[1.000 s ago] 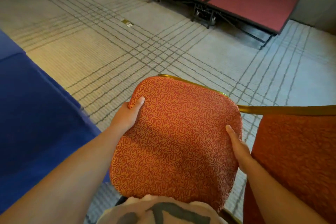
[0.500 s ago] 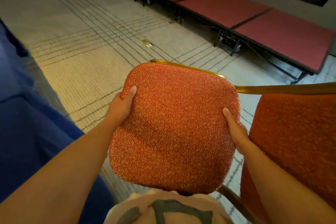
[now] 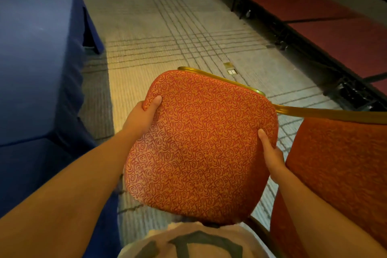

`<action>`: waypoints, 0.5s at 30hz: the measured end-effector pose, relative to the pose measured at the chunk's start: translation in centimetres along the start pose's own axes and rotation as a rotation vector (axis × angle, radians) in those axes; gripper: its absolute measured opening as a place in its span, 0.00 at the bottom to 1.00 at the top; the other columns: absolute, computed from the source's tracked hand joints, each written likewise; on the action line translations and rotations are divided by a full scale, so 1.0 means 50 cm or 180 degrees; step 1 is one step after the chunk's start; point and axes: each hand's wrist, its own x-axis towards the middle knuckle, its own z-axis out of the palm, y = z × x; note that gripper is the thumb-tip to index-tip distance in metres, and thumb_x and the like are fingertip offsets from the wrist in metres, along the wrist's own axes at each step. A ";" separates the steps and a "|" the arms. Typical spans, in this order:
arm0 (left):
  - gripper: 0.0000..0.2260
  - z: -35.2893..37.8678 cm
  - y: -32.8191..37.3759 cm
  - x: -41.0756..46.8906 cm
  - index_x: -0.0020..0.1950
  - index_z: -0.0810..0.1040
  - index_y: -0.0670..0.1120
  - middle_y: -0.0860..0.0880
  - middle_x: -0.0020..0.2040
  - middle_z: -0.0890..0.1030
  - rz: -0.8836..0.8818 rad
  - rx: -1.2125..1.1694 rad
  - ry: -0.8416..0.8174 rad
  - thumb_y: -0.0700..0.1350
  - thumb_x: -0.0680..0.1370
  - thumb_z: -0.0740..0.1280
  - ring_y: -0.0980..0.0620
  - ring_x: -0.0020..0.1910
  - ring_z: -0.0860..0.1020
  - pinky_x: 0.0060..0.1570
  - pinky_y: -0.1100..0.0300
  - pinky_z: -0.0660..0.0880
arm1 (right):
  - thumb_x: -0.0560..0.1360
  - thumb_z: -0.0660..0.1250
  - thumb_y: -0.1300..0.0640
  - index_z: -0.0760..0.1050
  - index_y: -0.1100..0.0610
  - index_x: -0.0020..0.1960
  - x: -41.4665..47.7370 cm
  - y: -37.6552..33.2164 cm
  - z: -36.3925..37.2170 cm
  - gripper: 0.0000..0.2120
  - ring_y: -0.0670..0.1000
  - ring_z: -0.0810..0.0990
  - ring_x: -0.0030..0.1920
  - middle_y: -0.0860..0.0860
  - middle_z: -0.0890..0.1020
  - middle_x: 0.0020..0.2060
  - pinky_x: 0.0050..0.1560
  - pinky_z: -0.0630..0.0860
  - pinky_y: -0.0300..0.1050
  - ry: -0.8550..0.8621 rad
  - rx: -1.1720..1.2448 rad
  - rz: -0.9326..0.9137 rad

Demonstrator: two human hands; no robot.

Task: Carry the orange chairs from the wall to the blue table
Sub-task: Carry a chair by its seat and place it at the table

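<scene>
I hold an orange patterned chair with a gold metal frame in front of my chest, its padded seat facing me. My left hand grips the seat's left edge, thumb on the fabric. My right hand grips the right edge the same way. The chair's backrest shows at the right, its gold top rail running to the frame's edge. The blue table, draped in a blue cloth to the floor, stands close on my left.
Patterned beige carpet with dark grid lines stretches ahead. A low red stage platform on black legs runs along the right side. A small floor socket plate lies just beyond the chair. A wall closes the far end.
The view has swung left: the blue table now fills more of the left side and the red platform has slid to the right. Both hands keep the same grip on the chair.
</scene>
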 end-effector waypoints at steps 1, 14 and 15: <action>0.42 -0.001 0.012 0.045 0.60 0.75 0.50 0.50 0.52 0.81 -0.0046 -0.0008 0.0004 0.81 0.62 0.56 0.51 0.47 0.79 0.52 0.52 0.74 | 0.69 0.66 0.30 0.75 0.59 0.65 0.045 -0.033 0.026 0.38 0.61 0.77 0.60 0.60 0.79 0.60 0.65 0.71 0.57 -0.0068 -0.0052 -0.0006; 0.40 -0.062 0.024 0.475 0.66 0.74 0.49 0.48 0.58 0.80 -0.0694 -0.0277 0.0322 0.77 0.67 0.58 0.47 0.56 0.78 0.62 0.45 0.72 | 0.68 0.67 0.30 0.74 0.58 0.67 0.445 -0.335 0.388 0.39 0.62 0.77 0.60 0.62 0.79 0.61 0.65 0.72 0.56 -0.0857 -0.0530 0.0117; 0.39 -0.069 0.021 0.520 0.66 0.75 0.49 0.48 0.58 0.80 -0.0671 -0.0297 0.0379 0.76 0.67 0.58 0.48 0.56 0.78 0.61 0.47 0.72 | 0.68 0.67 0.31 0.74 0.58 0.66 0.477 -0.359 0.426 0.38 0.62 0.77 0.60 0.62 0.79 0.60 0.65 0.72 0.57 -0.0899 -0.0530 0.0084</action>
